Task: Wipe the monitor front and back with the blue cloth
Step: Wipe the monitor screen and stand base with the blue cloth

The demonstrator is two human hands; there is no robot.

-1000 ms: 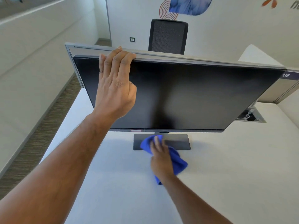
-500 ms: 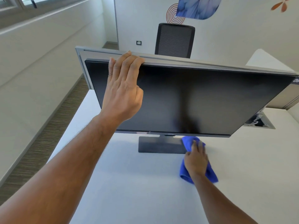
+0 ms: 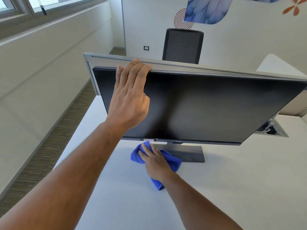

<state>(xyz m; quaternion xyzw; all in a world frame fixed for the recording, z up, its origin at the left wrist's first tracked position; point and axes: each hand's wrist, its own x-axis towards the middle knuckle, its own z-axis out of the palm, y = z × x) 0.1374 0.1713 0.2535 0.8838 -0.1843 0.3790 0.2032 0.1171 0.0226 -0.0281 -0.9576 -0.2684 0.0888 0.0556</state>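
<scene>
The monitor (image 3: 207,105) stands on the white desk (image 3: 232,188), its dark screen facing me and tilted. My left hand (image 3: 129,100) grips its top edge near the left corner, fingers hooked over the top and thumb on the screen. Below the bottom bezel, my right hand (image 3: 154,160) presses the bunched blue cloth (image 3: 173,161) flat with straight fingers, on the desk at the left end of the monitor's base (image 3: 191,153). A tail of cloth sticks out beneath my wrist. The monitor's back is hidden.
A grey partition panel (image 3: 182,66) runs right behind the monitor. Beyond it stands a black office chair (image 3: 182,45). An open cable hatch (image 3: 270,128) sits in the desk at the right. The desk's left edge drops to striped carpet (image 3: 49,138).
My right hand has slid the cloth leftward, from the right end of the base to its left end. My left hand keeps its hold on the top edge.
</scene>
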